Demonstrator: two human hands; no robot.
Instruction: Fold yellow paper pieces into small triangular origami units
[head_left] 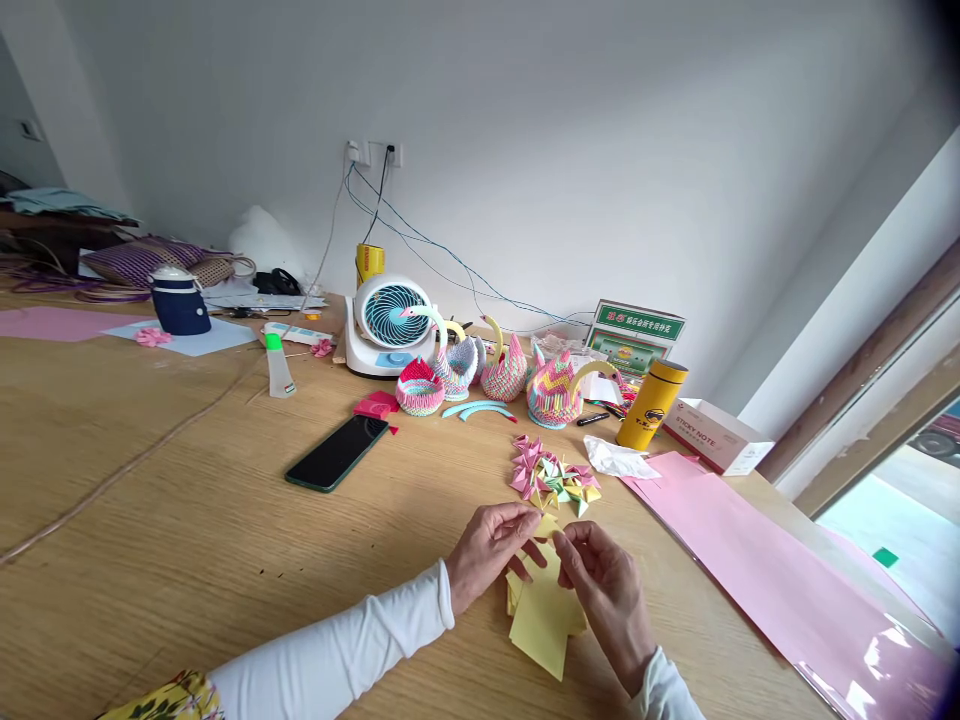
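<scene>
spanning nearly the whole view, the wooden bench (187,520) carried everything, and the work sat at its near edge, which seemed a sound place for folding: flat, bare and close to the body. along the right side lay a long pink sheet (750,560), well apart from the hands and best left there so it would not creep under the fold. further back stood a small desk fan (390,322), a row of paper swans (510,370), a yellow flask (651,404) and a sticky-note box (716,432), with a dark phone (337,452) lying flat to the left. nearer in, a loose pile of folded paper pieces (553,474) in pink, yellow and green sat just beyond the hands. under the hands lay a small stack of yellow paper squares (541,620), fanned a little and touching the bench. the left hand (489,548) was closed in a pinch on a small yellow paper piece (547,524), and the right hand (609,585) pinched the same piece from the other side, fingers curled. how far the fold had got could not be told, since the fingers hid most of it. done well, the step looked to call for matching the edges first, then pressing the crease firmly with a fingertip, holding the piece low over the stack.
</scene>
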